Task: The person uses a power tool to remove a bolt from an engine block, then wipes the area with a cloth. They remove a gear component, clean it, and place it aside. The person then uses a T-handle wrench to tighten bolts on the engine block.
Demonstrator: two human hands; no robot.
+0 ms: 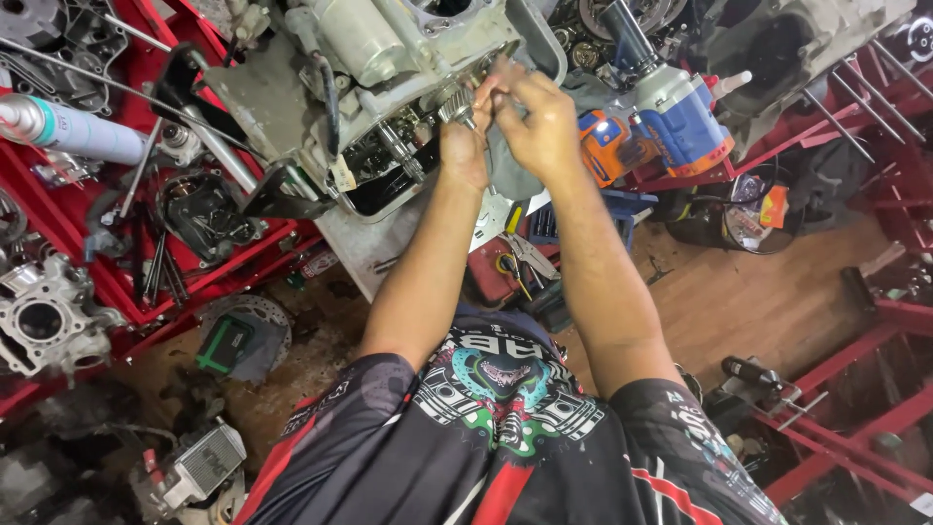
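We see 2 hands at open engine case (389,107): left hand (465,146) closed on small toothed gear shaft (457,107), shaft axis slanting into case; right hand (539,126) pinching its upper end.

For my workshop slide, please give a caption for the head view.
Both hands, left and right, hold a small toothed metal gear shaft at an open grey engine case.

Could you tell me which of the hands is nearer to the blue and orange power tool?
Right. The right hand is just beside the power tool; the left hand is farther off, beyond the right one.
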